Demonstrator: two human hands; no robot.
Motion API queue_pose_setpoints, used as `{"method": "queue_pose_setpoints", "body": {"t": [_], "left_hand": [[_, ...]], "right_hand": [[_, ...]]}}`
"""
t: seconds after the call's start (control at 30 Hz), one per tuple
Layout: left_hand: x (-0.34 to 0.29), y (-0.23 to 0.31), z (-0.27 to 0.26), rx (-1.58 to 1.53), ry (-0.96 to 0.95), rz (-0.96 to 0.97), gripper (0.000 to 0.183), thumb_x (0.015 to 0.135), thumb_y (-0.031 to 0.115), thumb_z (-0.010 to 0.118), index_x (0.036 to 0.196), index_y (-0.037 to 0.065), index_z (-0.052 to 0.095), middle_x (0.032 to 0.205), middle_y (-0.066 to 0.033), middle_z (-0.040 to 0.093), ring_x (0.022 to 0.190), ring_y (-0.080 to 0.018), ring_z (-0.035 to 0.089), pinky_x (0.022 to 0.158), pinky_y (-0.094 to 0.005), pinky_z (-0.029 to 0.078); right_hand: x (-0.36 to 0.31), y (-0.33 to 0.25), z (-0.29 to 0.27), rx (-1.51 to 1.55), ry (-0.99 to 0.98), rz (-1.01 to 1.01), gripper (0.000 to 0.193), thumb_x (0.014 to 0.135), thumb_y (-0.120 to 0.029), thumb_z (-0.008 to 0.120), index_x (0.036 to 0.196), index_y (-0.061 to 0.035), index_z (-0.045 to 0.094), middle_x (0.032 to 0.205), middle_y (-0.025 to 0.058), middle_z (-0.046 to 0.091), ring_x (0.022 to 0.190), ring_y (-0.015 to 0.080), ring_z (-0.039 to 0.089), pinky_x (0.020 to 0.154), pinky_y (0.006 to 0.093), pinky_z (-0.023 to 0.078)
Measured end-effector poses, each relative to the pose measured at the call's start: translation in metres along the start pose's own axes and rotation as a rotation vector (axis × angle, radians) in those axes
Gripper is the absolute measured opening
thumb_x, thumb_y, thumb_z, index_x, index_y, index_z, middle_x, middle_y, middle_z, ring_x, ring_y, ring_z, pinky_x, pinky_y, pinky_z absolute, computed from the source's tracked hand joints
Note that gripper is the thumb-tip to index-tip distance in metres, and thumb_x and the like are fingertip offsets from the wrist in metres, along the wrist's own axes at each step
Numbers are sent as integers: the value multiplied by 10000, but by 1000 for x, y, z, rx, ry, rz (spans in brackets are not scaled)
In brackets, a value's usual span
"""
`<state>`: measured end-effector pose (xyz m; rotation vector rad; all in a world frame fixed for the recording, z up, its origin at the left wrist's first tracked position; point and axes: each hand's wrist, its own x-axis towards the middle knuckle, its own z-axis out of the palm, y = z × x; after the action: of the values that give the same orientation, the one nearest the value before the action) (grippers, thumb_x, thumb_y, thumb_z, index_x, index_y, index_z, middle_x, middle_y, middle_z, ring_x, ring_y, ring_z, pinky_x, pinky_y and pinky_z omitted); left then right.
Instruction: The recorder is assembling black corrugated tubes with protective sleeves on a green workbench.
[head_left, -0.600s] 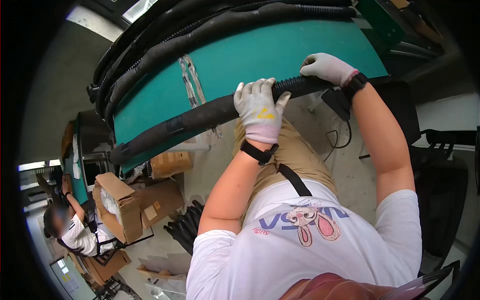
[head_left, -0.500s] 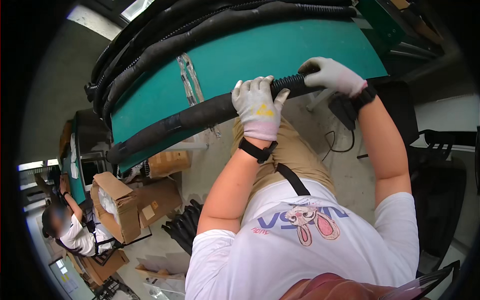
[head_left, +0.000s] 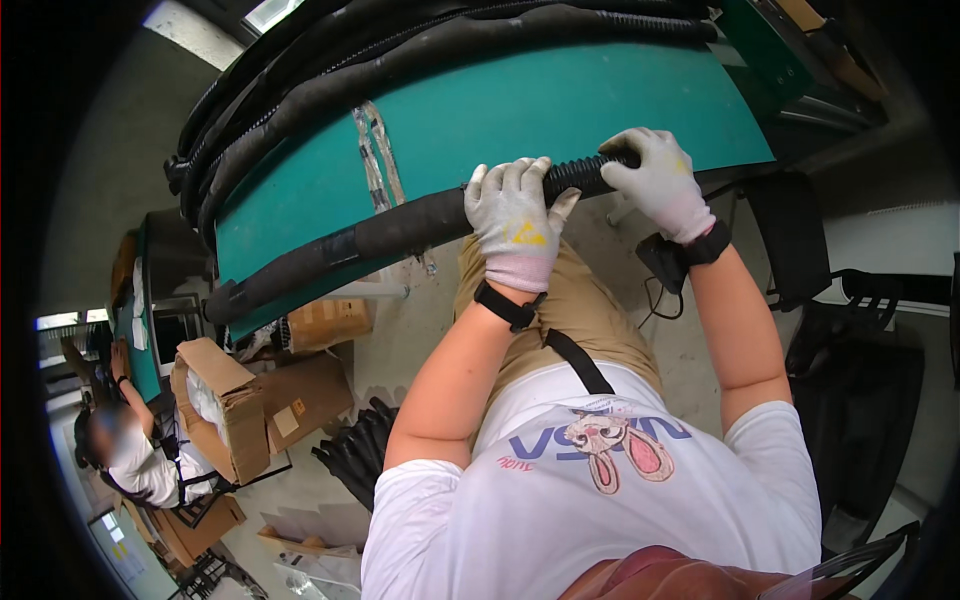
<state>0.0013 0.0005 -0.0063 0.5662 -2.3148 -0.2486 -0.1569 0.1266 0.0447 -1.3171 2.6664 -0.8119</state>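
A black hose in a dark foam sleeve lies along the near edge of the green table. My left hand, in a pale grey work glove, is wrapped over the sleeve close to its right end, thumb apart on the near side. A bare stretch of black corrugated tube shows to the right of that hand. My right hand, gloved as well, grips the tube's right end with fingers over the top and thumb toward me. Its grip partly hides the tip.
More black sleeved hoses lie along the far side of the green table. Clear plastic strips cross the tabletop. Open cardboard boxes stand at lower left, near a seated person. A black chair is at right.
My right hand has turned and regripped around the tube's end, and its forearm has swung left and closer. My left hand keeps its hold on the sleeve.
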Motion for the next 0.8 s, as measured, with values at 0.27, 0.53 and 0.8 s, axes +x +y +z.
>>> {"method": "queue_pose_setpoints", "body": {"t": [0.27, 0.53, 0.8], "left_hand": [[-3, 1, 1, -36, 23, 4, 492, 770, 401, 852, 1153, 130, 704, 1130, -29, 725, 1120, -241, 645, 1136, -471, 372], [0, -2, 1, -18, -1, -1, 470, 794, 419, 835, 1140, 129, 702, 1111, -31, 725, 1103, -252, 646, 1125, -478, 384], [5, 2, -4, -27, -28, -25, 452, 808, 413, 827, 1150, 139, 718, 1115, -37, 724, 1099, -268, 646, 1128, -485, 382]], "right_hand": [[77, 10, -14, 158, -612, 251, 419, 786, -307, 741, 1015, 45, 746, 901, 109, 733, 807, 196, 680, 752, 340, 542], [83, 10, -5, 25, -657, 189, 381, 840, -281, 702, 1065, 19, 768, 947, 125, 759, 856, 209, 698, 808, 342, 545], [11, 9, 1, -32, -176, -203, 403, 891, -352, 613, 1158, -95, 772, 1118, 120, 765, 1073, 312, 690, 1015, 409, 493]]}}
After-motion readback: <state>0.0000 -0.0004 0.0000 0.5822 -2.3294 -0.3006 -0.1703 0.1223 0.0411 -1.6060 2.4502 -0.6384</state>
